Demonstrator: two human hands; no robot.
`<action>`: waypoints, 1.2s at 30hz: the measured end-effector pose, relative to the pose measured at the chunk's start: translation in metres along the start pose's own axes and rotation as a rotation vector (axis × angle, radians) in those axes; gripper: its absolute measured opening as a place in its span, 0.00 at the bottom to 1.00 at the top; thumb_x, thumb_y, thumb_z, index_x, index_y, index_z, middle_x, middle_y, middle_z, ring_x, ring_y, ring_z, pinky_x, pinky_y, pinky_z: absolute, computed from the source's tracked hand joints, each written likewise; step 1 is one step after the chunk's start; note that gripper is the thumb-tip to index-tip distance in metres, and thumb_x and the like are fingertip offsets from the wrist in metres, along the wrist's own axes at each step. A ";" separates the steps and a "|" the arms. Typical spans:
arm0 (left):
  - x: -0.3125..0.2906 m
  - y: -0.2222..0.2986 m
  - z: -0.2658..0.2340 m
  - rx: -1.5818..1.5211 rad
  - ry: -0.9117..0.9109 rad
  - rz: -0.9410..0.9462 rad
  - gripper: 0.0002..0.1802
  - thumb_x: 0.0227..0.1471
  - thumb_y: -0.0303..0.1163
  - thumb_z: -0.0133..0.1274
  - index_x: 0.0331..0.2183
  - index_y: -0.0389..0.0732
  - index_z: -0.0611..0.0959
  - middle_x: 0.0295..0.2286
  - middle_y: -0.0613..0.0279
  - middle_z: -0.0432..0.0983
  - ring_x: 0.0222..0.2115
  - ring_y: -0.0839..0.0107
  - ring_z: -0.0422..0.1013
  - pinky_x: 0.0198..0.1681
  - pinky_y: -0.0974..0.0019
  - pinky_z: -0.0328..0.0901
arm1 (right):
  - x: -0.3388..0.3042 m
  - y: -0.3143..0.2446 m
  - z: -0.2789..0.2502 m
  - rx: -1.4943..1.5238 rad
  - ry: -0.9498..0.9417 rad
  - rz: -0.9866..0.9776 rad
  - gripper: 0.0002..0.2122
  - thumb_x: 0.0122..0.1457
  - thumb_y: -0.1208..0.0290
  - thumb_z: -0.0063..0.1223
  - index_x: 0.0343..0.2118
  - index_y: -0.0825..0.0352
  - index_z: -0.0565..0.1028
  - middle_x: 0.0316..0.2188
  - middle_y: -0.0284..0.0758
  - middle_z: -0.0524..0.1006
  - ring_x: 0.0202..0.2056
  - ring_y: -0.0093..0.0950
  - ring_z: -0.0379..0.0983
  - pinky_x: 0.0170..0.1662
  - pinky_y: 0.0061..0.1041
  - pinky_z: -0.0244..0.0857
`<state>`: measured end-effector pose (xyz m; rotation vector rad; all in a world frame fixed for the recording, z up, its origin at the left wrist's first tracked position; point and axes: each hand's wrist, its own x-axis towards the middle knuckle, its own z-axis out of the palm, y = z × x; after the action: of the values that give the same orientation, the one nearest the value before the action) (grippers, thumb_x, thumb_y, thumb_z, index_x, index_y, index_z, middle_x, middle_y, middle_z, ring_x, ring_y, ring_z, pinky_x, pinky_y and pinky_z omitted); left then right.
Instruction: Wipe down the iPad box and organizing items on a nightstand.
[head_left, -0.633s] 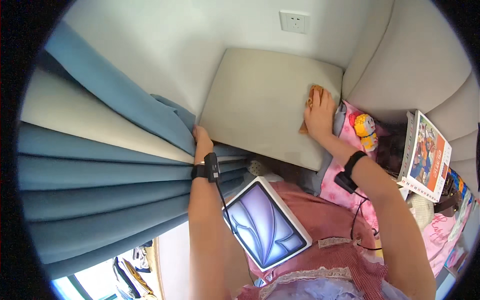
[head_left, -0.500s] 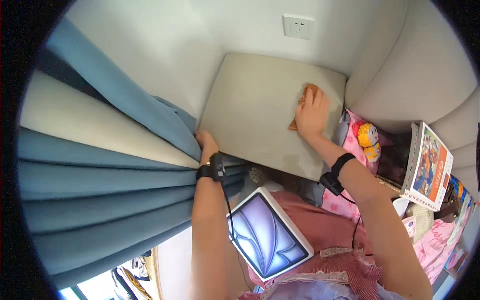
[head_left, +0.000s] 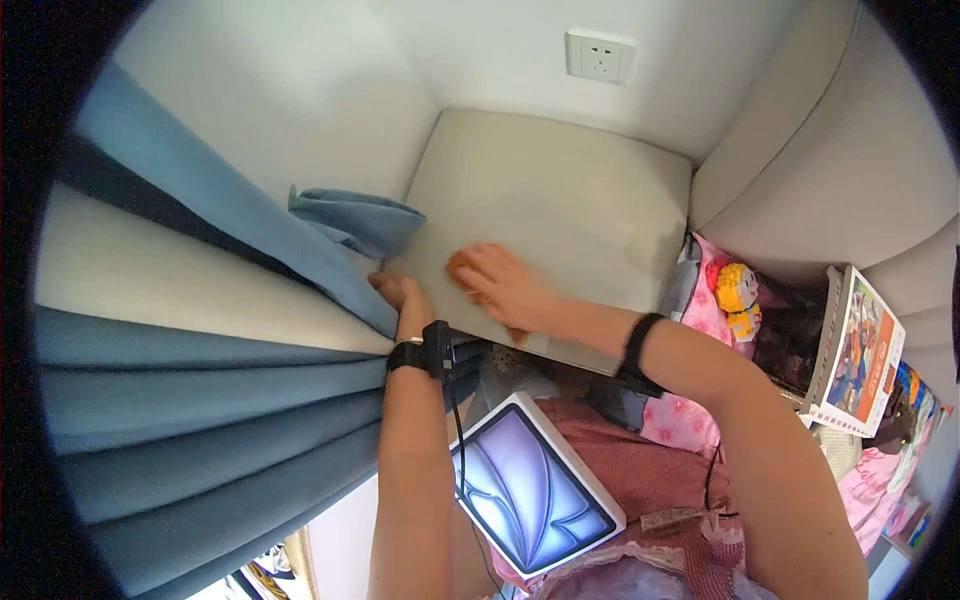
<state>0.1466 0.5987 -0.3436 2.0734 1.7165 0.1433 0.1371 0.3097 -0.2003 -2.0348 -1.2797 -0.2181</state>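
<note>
Though it's blurred, cloth (head_left: 458, 267) prob. runs upper-L/lower-R.

The beige top (head_left: 560, 190) looks smooth and matt, the wall socket (head_left: 600, 57) plastic, the curtain (head_left: 210, 395) cloth.

Soft, fairly even light covers the beige pad (head_left: 560, 190). The white wall (head_left: 270, 100) behind it is bright; washed-out glare shows far to its lower left, below the blue curtain (head_left: 200, 430). Shadow darkens the space under its near edge. The right hand (head_left: 505, 285) over it is blurred. Fisheye bending and black corners surround it.
</note>
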 end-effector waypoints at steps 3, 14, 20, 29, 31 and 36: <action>0.018 -0.011 -0.011 0.618 0.128 0.132 0.30 0.65 0.36 0.39 0.62 0.29 0.62 0.64 0.42 0.55 0.61 0.51 0.62 0.62 0.52 0.61 | -0.034 0.025 -0.051 -0.093 0.186 0.401 0.23 0.53 0.74 0.49 0.54 0.70 0.68 0.54 0.52 0.67 0.57 0.49 0.63 0.64 0.44 0.55; -0.058 0.033 -0.039 -0.791 -0.056 -0.054 0.25 0.66 0.32 0.36 0.60 0.32 0.66 0.59 0.38 0.64 0.58 0.50 0.66 0.59 0.52 0.66 | -0.051 0.060 -0.071 -0.565 0.338 0.660 0.25 0.53 0.71 0.53 0.55 0.72 0.66 0.54 0.51 0.66 0.56 0.49 0.62 0.61 0.44 0.56; -0.031 0.007 0.014 -0.115 0.088 0.231 0.29 0.64 0.37 0.42 0.61 0.30 0.65 0.56 0.37 0.68 0.50 0.49 0.74 0.55 0.51 0.69 | -0.038 -0.044 -0.023 -0.093 0.014 0.235 0.25 0.51 0.75 0.55 0.54 0.72 0.68 0.55 0.51 0.66 0.58 0.49 0.62 0.64 0.44 0.55; 0.019 -0.007 0.045 -0.272 0.291 0.004 0.28 0.68 0.38 0.36 0.60 0.26 0.65 0.59 0.35 0.63 0.57 0.47 0.67 0.63 0.54 0.59 | -0.113 0.036 -0.079 -0.505 0.099 0.613 0.25 0.58 0.74 0.46 0.60 0.71 0.63 0.61 0.53 0.62 0.63 0.50 0.57 0.65 0.46 0.52; 0.068 -0.019 -0.008 -0.067 0.206 0.254 0.29 0.68 0.38 0.36 0.61 0.25 0.63 0.59 0.34 0.63 0.57 0.47 0.66 0.63 0.54 0.58 | -0.081 0.068 -0.097 -0.612 0.203 0.759 0.28 0.58 0.71 0.48 0.62 0.69 0.61 0.62 0.52 0.61 0.64 0.49 0.56 0.66 0.46 0.49; -0.025 0.016 0.021 0.595 0.031 0.328 0.29 0.68 0.35 0.36 0.63 0.26 0.61 0.62 0.39 0.59 0.61 0.50 0.62 0.64 0.53 0.57 | -0.097 0.117 -0.119 -0.746 0.307 1.010 0.28 0.58 0.70 0.47 0.63 0.68 0.59 0.62 0.54 0.59 0.64 0.51 0.53 0.67 0.48 0.44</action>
<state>0.1633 0.5671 -0.3511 2.7861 1.5467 -0.2732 0.2135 0.1332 -0.2163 -2.8440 0.1619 -0.5395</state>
